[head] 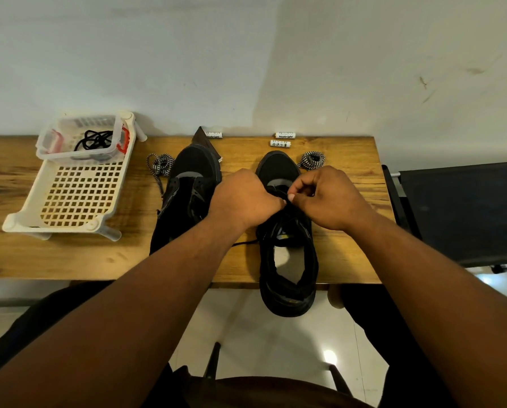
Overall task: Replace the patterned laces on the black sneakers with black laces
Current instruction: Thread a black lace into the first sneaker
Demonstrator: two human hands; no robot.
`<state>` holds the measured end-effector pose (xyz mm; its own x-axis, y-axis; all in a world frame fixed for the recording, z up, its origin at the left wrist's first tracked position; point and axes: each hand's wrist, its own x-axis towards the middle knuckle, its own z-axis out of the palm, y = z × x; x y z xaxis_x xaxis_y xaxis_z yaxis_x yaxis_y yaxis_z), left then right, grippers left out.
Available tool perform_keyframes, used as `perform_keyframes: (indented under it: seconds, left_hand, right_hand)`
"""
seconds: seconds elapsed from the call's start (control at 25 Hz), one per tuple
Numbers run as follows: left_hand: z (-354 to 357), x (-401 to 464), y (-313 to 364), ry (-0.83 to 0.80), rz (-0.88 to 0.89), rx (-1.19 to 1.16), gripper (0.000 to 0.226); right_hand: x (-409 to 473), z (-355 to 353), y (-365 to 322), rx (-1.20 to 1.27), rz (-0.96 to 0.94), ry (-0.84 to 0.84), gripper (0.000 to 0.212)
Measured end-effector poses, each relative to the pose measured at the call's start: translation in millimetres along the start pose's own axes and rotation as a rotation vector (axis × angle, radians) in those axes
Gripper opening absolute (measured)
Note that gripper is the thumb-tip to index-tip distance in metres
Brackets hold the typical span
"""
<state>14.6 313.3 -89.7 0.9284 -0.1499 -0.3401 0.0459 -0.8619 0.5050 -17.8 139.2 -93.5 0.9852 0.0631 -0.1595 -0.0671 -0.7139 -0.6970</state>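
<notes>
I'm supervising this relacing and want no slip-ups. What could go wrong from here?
The right sneaker overhangs the table's near edge; tugging the black lace with both hands might tip it off. The spare black lace lies tangled in its clear box and could knot.
</notes>
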Motion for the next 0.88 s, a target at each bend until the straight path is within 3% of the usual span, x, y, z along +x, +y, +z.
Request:
perform_keyframes:
  seconds: [0.24, 0.64, 0.88]
  left_hand:
    - [-12.5, -1.4, 1.5, -0.044, 0.043, -0.01, 0.03]
    - [-2.4, 1.2, -24.3, -0.12, -0.031, -0.426, 0.024]
    - [-3.2, -5.3, -20.3, -0.173, -0.082, -0.556, 0.012]
  right_hand:
    - [-1.3, 6.9, 5.8, 0.033, -0.055, -0.009, 0.005]
    - [-4.7, 39.4, 13.1, 0.177, -0.02, 0.132, 0.015]
    - [-4.0, 38.0, 15.8, 0.151, 0.007, 0.077, 0.011]
